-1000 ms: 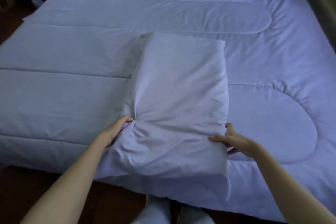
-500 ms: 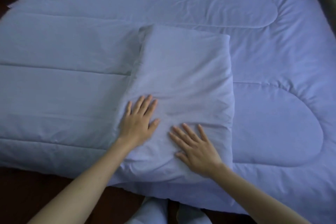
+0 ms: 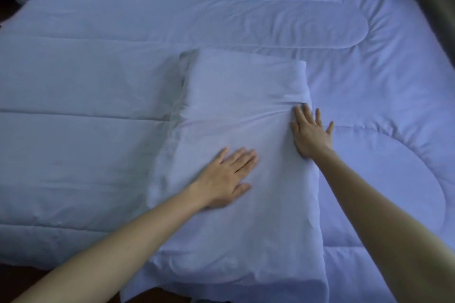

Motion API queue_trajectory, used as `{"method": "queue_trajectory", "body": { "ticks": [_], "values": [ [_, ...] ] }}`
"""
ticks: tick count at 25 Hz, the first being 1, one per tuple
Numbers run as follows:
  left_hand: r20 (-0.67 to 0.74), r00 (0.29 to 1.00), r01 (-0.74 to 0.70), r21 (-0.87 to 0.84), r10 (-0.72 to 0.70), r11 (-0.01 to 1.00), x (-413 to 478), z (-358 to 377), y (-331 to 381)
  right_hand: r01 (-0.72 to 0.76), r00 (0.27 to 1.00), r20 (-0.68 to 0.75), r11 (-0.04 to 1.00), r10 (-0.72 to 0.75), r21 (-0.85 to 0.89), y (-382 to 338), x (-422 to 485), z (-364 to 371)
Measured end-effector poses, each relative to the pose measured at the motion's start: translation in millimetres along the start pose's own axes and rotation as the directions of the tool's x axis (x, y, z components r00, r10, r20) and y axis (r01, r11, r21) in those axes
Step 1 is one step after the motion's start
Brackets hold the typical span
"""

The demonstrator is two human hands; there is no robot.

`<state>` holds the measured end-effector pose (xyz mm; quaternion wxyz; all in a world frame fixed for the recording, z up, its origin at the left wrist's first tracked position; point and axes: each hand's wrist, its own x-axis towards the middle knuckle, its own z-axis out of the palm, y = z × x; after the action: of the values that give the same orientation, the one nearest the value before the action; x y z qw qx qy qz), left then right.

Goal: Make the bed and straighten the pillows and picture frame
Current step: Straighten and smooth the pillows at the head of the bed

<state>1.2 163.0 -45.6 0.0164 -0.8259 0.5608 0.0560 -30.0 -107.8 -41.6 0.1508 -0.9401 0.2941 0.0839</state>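
Pillow (image 3: 236,110) lies on quilt (image 3: 86,86), long axis running from near bed edge toward far side. Left hand (image 3: 225,178), right hand (image 3: 310,131) pressed flat on it, fingers straight, gripping nothing.

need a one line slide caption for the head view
Both hands, left hand and right hand, press flat on a white pillow lying on the quilted comforter.

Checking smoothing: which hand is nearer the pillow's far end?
Right. The right hand presses the pillow at its right edge, short of that end; the left hand lies flat nearer the person.
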Motion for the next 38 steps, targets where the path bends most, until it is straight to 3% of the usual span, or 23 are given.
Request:
{"method": "queue_trajectory", "body": {
  "ticks": [2, 4, 6, 7, 8, 13, 16, 18, 20, 21, 23, 25, 26, 28, 30, 32, 35, 37, 38],
  "values": [
    [0.026, 0.995, 0.102, -0.038, -0.101, 0.994, 38, -3, -25, -0.045, 0.99, -0.13, 0.994, 0.058, 0.103, -13, -13, -3],
    [0.002, 0.972, 0.234, -0.015, -0.234, 0.972, 88, -8, -66, 0.177, 0.949, -0.279, 0.98, -0.145, 0.093, -32, -37, 3],
    [-0.015, 0.954, 0.3, 0.012, -0.3, 0.954, 136, -14, -110, 0.526, 0.825, -0.198, 0.847, -0.53, -0.077, -54, -53, 25],
    [-0.021, 0.95, 0.312, 0.0, -0.312, 0.95, 157, -16, -129, 0.623, 0.769, -0.079, 0.771, -0.635, -0.134, -63, -48, 33],
    [-0.025, 0.946, 0.323, -0.015, -0.323, 0.946, 174, -17, -146, 0.646, 0.759, 0.017, 0.749, -0.651, -0.144, -70, -32, 36],
    [-0.076, 0.878, 0.466, -0.097, -0.473, 0.88, 206, -14, -222, 0.345, 0.928, -0.081, 0.921, -0.363, -0.181, -74, 118, 11],
    [0.046, 0.749, 0.637, -0.324, -0.661, 0.699, 193, -13, -256, 0.214, 0.971, -0.079, 0.967, -0.226, -0.141, -46, 165, -7],
    [0.196, 0.63, 0.739, -0.448, -0.752, 0.503, 179, -17, -264, -0.008, 0.997, -0.071, 1.0, 0.007, -0.015, -23, 170, -17],
    [0.147, 0.57, 0.793, -0.357, -0.809, 0.494, 165, -24, -256, -0.209, 0.97, -0.12, 0.978, 0.21, 0.02, -18, 167, -30],
    [0.04, 0.595, 0.772, -0.306, -0.803, 0.557, 160, -27, -244, -0.182, 0.96, -0.22, 0.983, 0.175, -0.011, -26, 162, -35],
    [-0.154, 0.676, 0.668, -0.285, -0.72, 0.688, 153, -30, -209, 0.065, 0.921, -0.381, 0.996, -0.084, -0.062, -53, 148, -36],
    [-0.182, 0.741, 0.585, -0.299, -0.647, 0.754, 144, -31, -166, 0.299, 0.901, -0.285, 0.944, -0.328, -0.142, -76, 122, -16],
    [-0.171, 0.771, 0.55, -0.306, -0.614, 0.777, 141, -31, -146, 0.322, 0.92, -0.175, 0.93, -0.351, -0.177, -78, 109, 0],
    [-0.18, 0.83, 0.465, -0.301, -0.528, 0.833, 137, -34, -115, 0.189, 0.978, -0.058, 0.968, -0.201, -0.167, -64, 111, 6],
    [-0.223, 0.872, 0.371, -0.279, -0.436, 0.886, 132, -38, -99, -0.066, 0.994, -0.094, 0.993, 0.057, -0.096, -59, 126, -13],
    [-0.243, 0.881, 0.35, -0.244, -0.406, 0.904, 117, -33, -93, -0.126, 0.969, -0.219, 0.991, 0.115, -0.039, -67, 128, -32],
    [-0.143, 0.906, 0.388, -0.095, -0.398, 0.917, 89, -3, -102, 0.144, 0.897, -0.406, 0.984, -0.173, -0.1, -92, 68, -18],
    [-0.094, 0.896, 0.43, -0.062, -0.434, 0.901, 87, 7, -112, 0.32, 0.874, -0.353, 0.943, -0.333, -0.097, -97, 6, 8],
    [-0.089, 0.882, 0.458, -0.064, -0.462, 0.887, 92, 8, -115, 0.386, 0.878, -0.261, 0.915, -0.402, -0.113, -94, -19, 21]
  ]
}}
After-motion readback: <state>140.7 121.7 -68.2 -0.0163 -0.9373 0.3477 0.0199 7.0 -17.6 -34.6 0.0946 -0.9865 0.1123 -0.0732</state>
